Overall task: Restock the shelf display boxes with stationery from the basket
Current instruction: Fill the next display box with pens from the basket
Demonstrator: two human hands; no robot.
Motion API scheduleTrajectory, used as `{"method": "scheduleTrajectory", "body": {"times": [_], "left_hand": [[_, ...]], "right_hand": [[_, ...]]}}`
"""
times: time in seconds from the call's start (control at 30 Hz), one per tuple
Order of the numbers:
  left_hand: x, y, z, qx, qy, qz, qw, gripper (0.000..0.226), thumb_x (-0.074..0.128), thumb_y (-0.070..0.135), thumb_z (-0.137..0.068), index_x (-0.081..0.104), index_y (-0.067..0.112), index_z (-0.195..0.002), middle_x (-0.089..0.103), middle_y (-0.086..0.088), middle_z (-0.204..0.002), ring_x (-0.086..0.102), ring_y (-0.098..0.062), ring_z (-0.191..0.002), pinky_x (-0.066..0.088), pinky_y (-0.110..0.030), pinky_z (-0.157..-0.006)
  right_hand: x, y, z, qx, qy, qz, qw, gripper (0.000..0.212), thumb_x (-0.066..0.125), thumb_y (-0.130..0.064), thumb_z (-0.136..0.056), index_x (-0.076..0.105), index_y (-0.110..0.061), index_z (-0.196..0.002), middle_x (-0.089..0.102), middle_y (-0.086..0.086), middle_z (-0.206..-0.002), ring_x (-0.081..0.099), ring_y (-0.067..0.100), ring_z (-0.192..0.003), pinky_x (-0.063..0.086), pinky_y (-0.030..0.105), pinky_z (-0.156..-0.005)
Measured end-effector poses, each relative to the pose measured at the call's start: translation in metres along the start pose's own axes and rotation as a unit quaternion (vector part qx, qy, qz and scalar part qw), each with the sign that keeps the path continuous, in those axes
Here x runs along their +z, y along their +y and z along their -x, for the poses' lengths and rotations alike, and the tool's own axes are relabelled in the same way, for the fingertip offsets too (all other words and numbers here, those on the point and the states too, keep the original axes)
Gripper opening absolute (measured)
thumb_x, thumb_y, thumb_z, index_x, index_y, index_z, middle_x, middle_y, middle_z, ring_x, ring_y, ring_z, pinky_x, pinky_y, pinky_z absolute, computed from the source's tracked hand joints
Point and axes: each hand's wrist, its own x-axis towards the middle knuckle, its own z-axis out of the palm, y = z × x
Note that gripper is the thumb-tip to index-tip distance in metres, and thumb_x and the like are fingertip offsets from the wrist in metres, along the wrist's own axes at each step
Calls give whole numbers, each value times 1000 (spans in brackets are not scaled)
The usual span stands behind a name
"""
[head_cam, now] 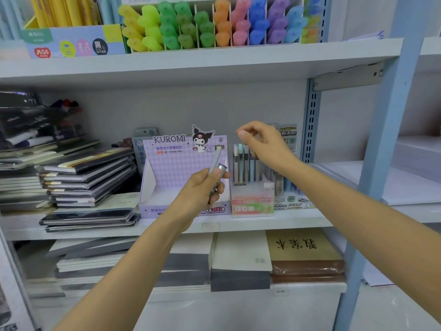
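Note:
My left hand (202,189) grips a couple of slim grey pens (216,163) with silver ends, tips pointing up, in front of the lilac Kuromi display box (167,168) on the middle shelf. The part of the box's tray that I can see holds nothing. My right hand (265,144) hovers just above the pastel pens (244,163) standing in the pink Fruit Soda box (253,201). Its fingers are loosely curled, the thumb is apart from them, and nothing shows in it. No basket is in view.
Stacks of dark notebooks (88,177) lie left of the Kuromi box. A green lead-refill display (290,201) stands right of the pink box. Highlighters (210,25) fill the upper shelf. Paper pads (241,254) lie below. A blue upright post (381,163) bounds the right.

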Motion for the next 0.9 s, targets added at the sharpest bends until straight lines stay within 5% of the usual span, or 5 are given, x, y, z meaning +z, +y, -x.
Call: {"method": "scheduleTrajectory", "body": {"times": [0.2,0.33,0.53,0.7,0.9], "left_hand": [[16,12,7,14,-26,-54,998,40,44,40,-101,61,4,-108,46,7,-67,36,-7,-54,34,-14,-50],[15,19,14,-14,-21,-27,999,25,57,30,-97,61,8,-109,42,5,-68,35,-7,-52,32,-16,-46],[16,29,16,-108,118,362,918,13,67,15,-88,60,17,-77,43,7,-59,29,-5,-39,20,-15,-34],[24,36,21,-48,190,379,904,19,67,21,-90,56,17,-75,54,9,-61,24,-5,-36,18,-16,-32],[32,44,29,18,158,359,920,7,65,22,-91,67,16,-93,73,0,-97,18,-5,-37,19,-15,-32]], "right_hand": [[-10,-25,20,19,-195,-79,977,22,61,-29,-94,64,-7,-102,52,0,-65,42,7,-51,35,19,-47],[-23,-31,25,58,-133,-181,973,7,59,-12,-95,59,-6,-93,58,4,-65,49,10,-49,40,19,-45],[-38,-29,44,88,-60,-302,947,4,56,-5,-95,56,-3,-92,66,8,-72,60,15,-56,52,20,-52],[-29,-26,65,107,-140,-299,938,4,58,-4,-93,54,-4,-92,69,13,-77,65,19,-63,55,23,-57],[-28,-28,78,106,-257,-248,928,7,57,-10,-95,53,-5,-96,71,16,-91,69,23,-79,57,27,-72]]}}
